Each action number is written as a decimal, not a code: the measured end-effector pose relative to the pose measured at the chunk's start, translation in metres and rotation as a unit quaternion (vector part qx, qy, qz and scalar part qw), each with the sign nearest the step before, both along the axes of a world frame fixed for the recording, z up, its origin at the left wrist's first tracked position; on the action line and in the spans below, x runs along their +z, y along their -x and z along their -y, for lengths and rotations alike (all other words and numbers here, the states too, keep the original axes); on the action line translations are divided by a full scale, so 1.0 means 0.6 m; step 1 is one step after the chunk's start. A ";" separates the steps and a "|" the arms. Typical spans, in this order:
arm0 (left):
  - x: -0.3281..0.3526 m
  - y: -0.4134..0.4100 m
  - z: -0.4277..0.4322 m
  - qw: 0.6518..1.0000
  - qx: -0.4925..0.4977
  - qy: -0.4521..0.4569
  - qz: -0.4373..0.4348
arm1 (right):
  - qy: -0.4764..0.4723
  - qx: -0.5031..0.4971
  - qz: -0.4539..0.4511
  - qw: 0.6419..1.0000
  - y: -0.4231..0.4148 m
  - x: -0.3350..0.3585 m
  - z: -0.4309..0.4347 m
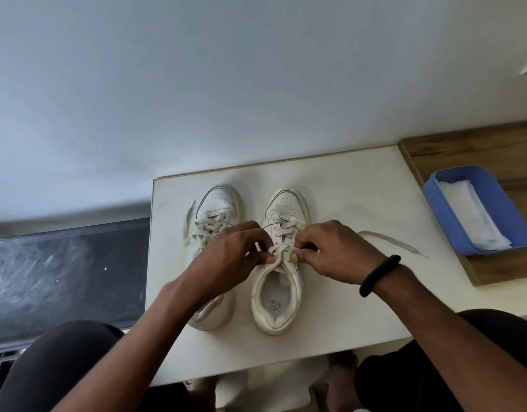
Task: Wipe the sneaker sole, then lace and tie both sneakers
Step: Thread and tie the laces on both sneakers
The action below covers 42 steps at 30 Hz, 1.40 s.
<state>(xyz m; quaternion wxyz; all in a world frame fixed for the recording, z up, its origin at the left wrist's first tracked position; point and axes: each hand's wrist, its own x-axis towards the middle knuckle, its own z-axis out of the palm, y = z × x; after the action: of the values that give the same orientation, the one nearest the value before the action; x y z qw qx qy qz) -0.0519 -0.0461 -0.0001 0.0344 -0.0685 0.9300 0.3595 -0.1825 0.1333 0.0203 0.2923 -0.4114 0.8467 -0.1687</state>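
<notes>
You are pinching the flat off-white lace [281, 249] of the white leather sneaker with the perforated toe [286, 203], which is standing toe-away near the middle of the pale rectangular tabletop [345, 188]. Your left hand [231, 254] and right hand [333, 251] are both curling thumb and fingertips tightly round the lace just above the shoe's open collar, nearly touching each other. One loose lace end [396, 243] is trailing right across bare tabletop, giving you open room on that side. The matching second white sneaker [216, 203] is sitting just beside on the left, partly under your left forearm, and its own lace end [189, 215] is lying close to the table's left edge, beyond which a dark grey surface [63, 278] is lying lower down. Small dark print on the insole [275, 304] is showing upside down and is too blurred to read. A black band [378, 276] is circling your right wrist. Farther right, a blue plastic rectangular tray [443, 215] holding folded white wipes [476, 221] is resting on a brown wooden board [479, 150], well apart from the shoes.
</notes>
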 end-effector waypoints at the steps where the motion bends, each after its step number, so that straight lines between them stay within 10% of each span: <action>1: 0.001 0.000 0.000 1.000 -0.001 0.007 0.000 | 0.008 -0.003 0.019 1.000 0.004 0.004 -0.001; 10: 0.024 -0.008 0.040 0.999 -0.001 0.048 0.019 | -0.074 0.006 0.185 0.980 0.033 0.029 -0.026; 25: 0.028 -0.006 0.035 0.985 -0.015 0.162 0.059 | -0.055 -0.108 0.034 0.992 0.033 0.031 -0.018; 42: 0.030 -0.007 0.028 0.979 -0.031 0.185 0.077 | -0.159 -0.046 0.091 0.982 0.030 0.031 -0.025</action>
<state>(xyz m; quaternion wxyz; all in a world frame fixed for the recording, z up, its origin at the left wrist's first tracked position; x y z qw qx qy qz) -0.0476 -0.0631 0.0178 0.1037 -0.0720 0.9767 0.1737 -0.2002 0.1485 0.0391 0.4220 -0.3034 0.8504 -0.0816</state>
